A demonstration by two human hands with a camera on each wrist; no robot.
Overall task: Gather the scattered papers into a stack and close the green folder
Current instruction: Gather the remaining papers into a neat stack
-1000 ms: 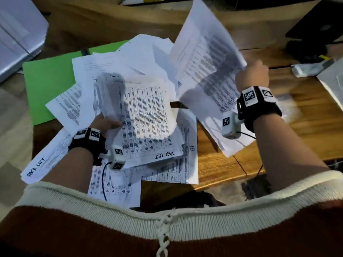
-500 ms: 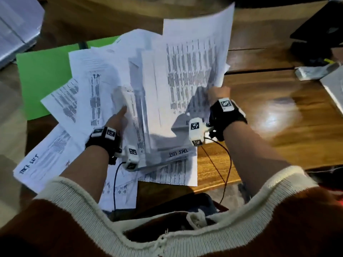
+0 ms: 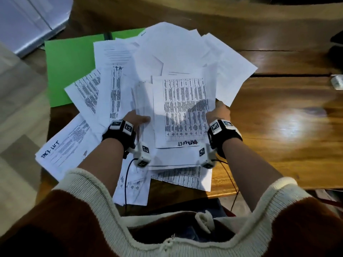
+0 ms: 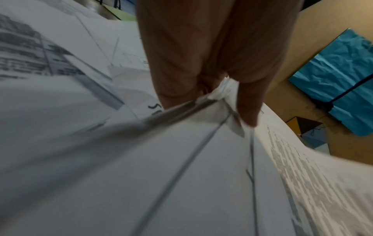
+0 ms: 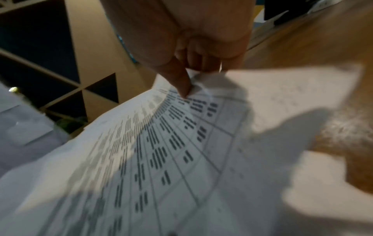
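Note:
A bundle of printed sheets (image 3: 182, 115) is held above the table between both hands. My left hand (image 3: 137, 118) grips its left edge, thumb on top; in the left wrist view the left hand (image 4: 218, 95) pinches the crumpled paper edge. My right hand (image 3: 218, 113) grips the right edge, and in the right wrist view its thumb (image 5: 181, 86) presses on the top sheet (image 5: 181, 143). More loose papers (image 3: 104, 93) lie fanned out underneath and to the left. The green folder (image 3: 68, 69) lies open at the back left, partly covered by papers.
The wooden table (image 3: 287, 127) stretches bare to the right, its near edge just below the papers. A small white object (image 3: 336, 83) lies at the far right. A grey-white case (image 3: 27, 21) sits at the back left. Sensor cables hang from both wrists.
The right hand brought its raised sheet down and left onto the bundle held by the left hand. Both hands now hold the same bundle by its side edges.

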